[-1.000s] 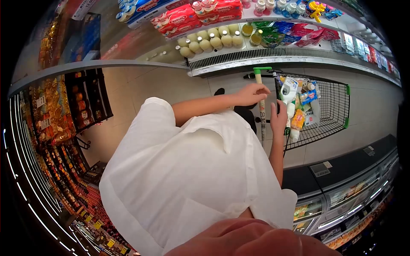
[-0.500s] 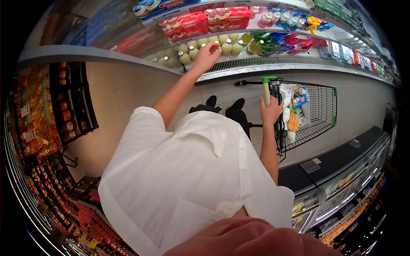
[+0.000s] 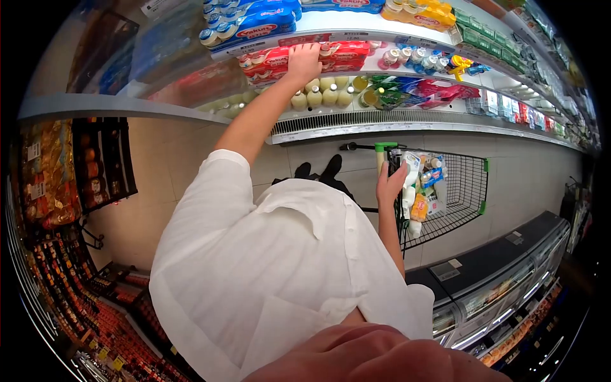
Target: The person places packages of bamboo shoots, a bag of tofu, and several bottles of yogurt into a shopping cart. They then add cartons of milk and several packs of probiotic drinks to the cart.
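My left hand [image 3: 305, 62] is on the red Yakult packs [image 3: 344, 56] on the middle shelf, its fingers together and bent over the top edge of a pack; the fingertips are hidden. The forearm passes in front of pale, cream-coloured bottles [image 3: 314, 97] on the shelf below. At the right, my right hand [image 3: 390, 184] is wrapped round the handle of a shopping cart [image 3: 468, 181]. The handle has a green end [image 3: 386, 147]. White bottles, a blue pack and an orange pack [image 3: 419, 207] lie in the cart.
Blue Yakult packs [image 3: 254, 27] and a yellow pack [image 3: 420, 13] stand on the upper shelf. Green and pink packs [image 3: 439, 91] lie lower right. A dark-topped chiller case [image 3: 484, 261] is behind the cart. Racks of packaged goods [image 3: 48, 165] stand at the left.
My left hand has moved up from the pale bottles to the red packs, where its fingers now rest. My right hand stays on the cart handle. The whole view has shifted slightly.
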`<action>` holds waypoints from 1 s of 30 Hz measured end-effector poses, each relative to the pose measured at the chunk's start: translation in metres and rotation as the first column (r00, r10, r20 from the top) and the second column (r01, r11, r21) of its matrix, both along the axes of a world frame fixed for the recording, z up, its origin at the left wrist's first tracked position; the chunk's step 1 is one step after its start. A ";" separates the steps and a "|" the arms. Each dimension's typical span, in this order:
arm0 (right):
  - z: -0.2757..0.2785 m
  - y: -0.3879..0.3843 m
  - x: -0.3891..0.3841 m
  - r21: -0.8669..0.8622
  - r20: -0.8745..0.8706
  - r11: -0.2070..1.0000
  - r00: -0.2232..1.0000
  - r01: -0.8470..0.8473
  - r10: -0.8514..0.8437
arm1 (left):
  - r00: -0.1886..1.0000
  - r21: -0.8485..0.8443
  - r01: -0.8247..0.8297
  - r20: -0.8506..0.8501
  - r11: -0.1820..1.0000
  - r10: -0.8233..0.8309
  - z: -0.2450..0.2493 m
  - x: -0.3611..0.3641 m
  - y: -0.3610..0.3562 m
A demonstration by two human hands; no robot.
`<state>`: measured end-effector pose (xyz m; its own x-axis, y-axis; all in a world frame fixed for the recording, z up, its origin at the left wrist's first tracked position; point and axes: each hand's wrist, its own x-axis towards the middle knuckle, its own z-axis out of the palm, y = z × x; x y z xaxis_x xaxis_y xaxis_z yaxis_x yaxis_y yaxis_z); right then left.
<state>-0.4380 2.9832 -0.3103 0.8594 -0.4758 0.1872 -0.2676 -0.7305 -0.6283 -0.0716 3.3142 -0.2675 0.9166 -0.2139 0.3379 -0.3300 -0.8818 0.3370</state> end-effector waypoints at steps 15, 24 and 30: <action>0.057 0.073 0.385 -0.440 -0.163 0.689 0.806 -0.576 0.569 | 0.973 0.216 0.123 -0.219 0.969 -0.074 -0.002 0.036 0.001; 0.039 0.068 0.413 -0.620 -0.013 0.638 0.819 -0.457 0.573 | 0.946 0.309 0.124 -0.324 0.943 -0.018 -0.004 0.038 -0.001; 0.029 0.063 0.428 -0.621 -0.057 0.615 0.810 -0.486 0.583 | 0.947 0.308 0.118 -0.320 0.944 -0.014 -0.001 0.032 -0.002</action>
<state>-0.0100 3.0466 -0.2813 0.8664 0.3079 0.3932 0.3437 -0.9388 -0.0220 -0.0398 3.3122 -0.2687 0.9435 -0.3265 -0.0562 -0.3167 -0.9387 0.1362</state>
